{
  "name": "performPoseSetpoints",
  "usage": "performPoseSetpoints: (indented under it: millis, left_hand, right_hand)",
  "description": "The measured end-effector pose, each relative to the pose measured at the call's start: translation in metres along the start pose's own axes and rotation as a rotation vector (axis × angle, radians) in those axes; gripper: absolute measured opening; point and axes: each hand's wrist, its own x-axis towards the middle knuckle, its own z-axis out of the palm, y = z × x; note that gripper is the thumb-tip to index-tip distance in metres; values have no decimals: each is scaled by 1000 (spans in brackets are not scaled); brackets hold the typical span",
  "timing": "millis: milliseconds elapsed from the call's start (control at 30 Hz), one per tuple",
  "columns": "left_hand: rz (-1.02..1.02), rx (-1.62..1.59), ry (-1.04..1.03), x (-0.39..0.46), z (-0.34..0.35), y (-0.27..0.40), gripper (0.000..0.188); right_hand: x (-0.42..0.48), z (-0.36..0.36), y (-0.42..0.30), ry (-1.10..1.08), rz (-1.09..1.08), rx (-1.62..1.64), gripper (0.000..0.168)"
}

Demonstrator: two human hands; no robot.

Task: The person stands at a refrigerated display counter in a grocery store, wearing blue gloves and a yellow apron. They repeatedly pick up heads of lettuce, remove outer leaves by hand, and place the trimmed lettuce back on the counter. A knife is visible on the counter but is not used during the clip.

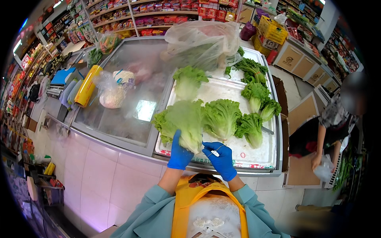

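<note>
My left hand (180,151), in a blue glove, holds a head of leaf lettuce (187,125) near its pale stem end. Just right of that stem is my right hand (219,159), also gloved in blue, with its fingers pinched on a thin band (215,151) that loops over them. Another lettuce head (223,117) lies beside the held one on the white foam tray (220,89). Several smaller heads (251,131) rest at the tray's right side, and one (189,81) lies behind. A knife blade (268,130) shows partly beside the smaller heads.
Behind the lettuce stand a large clear plastic bag (205,44) and a bundle of leafy greens (251,70). On the freezer's glass lid (119,125) at left are bagged pale mushrooms (111,96) and a yellow film roll box (88,86). A person (324,136) holds a bag at right.
</note>
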Motion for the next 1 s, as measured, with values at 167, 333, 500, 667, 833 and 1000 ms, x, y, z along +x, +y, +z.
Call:
performPoseSetpoints:
  millis: [167,333,500,667,833,1000]
  left_hand:
    - [63,106,52,-3,-7,-4,47]
    - [134,232,-20,8,-27,-13,49]
    - [128,328,13,9,-19,-17,49]
    - [149,241,-62,8,-5,-14,51]
    - [93,142,-78,-16,29,-8,59]
    - [49,215,-97,-4,26,-19,61]
  right_hand:
    - [5,-3,-1,38,-5,-3,22]
    - [9,8,14,33,-81,-119,32]
    - [27,13,-11,-1,-243,-379,40]
    - [24,7,-13,130,-252,-227,29]
    - [2,-23,9,110,60,-23,20]
    - [-12,-25,85,-105,438,425,42]
